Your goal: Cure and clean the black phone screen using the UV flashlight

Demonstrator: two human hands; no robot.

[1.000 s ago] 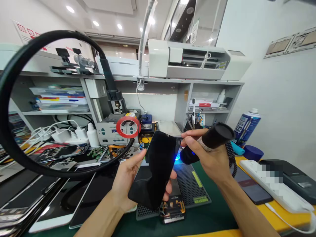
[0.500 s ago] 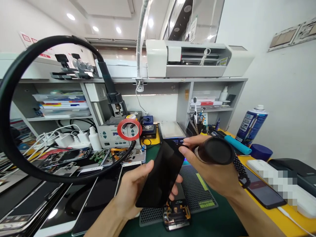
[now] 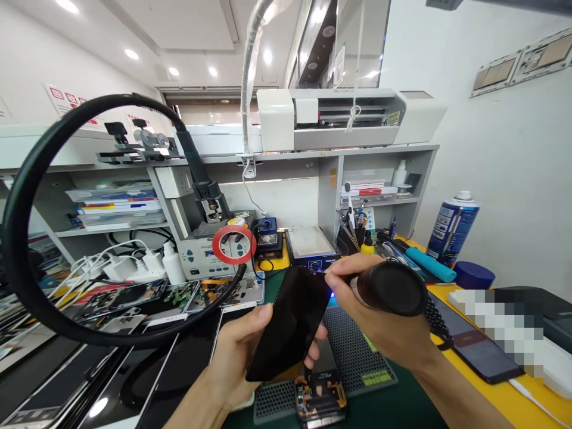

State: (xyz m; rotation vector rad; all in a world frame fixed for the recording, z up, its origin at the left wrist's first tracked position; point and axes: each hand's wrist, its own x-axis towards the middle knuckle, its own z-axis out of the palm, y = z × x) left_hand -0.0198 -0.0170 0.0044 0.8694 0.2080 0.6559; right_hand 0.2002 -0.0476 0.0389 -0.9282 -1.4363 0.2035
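Our left hand (image 3: 236, 351) is closed round a dark screen (image 3: 290, 328), thumb along its left edge and fingertips showing past its right edge. Our right hand (image 3: 375, 325) has thumb and forefinger brought together at the upper right corner of that screen, while a black torch (image 3: 397, 289) sits in the curve of the same hand, its round end facing us. We cannot tell whether anything is pinched between those fingertips. Blue light glows just beside the corner. The screen is tilted and held up above an opened phone (image 3: 320, 400), which lies partly on a grey honeycomb mat (image 3: 357, 345), over a green mat (image 3: 393, 411).

Near our left forearm we have a row of loose screens (image 3: 134, 381), with a black hose (image 3: 134, 101) looping over them. To our right, a phone (image 3: 482, 348) lies on the yellow bench with a white cable (image 3: 531, 396) by its near end.

Farther back, a blue spray can (image 3: 451, 232) stands behind a turquoise roll (image 3: 431, 264). A ring of red tape (image 3: 217, 244) hangs at the front of a grey control box (image 3: 192, 265), with a white bottle (image 3: 172, 265) to its left. A flat-topped box (image 3: 313, 241) sits beyond the screen. Above runs a grey shelf (image 3: 286, 156) carrying a white machine (image 3: 274, 122).
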